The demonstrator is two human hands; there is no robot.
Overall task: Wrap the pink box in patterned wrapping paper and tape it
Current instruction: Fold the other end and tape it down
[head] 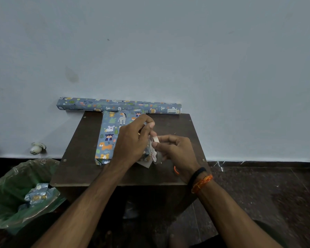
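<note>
A pale grey-blue wall is being faced, and a dark wooden desk is standing against it on a dark speckled floor. At the lower left, a bin lined with a green plastic bag is holding crumpled scraps of patterned paper.

Along the far edge of the desk, a long roll of animal-print wrapping paper is lying against the wall, overhanging the desk on both sides. Just in front of it, the box is lying on the desk — already covered in the same blue paper with a giraffe, a bear and a tiger, so none of its pink is showing. Its near end is being partly hidden by the hands, and a loose paper flap is sticking out there.

The left hand is being held over the right half of the box, its fingers curled and pinching what seems to be the free end of the tape. The roll of tape is being gripped upright by the right hand, thumb and fingers curled round its rim. A black band and an orange thread are being worn on the right wrist — and a small orange object is lying on the desk, partly hidden beneath that hand.
</note>
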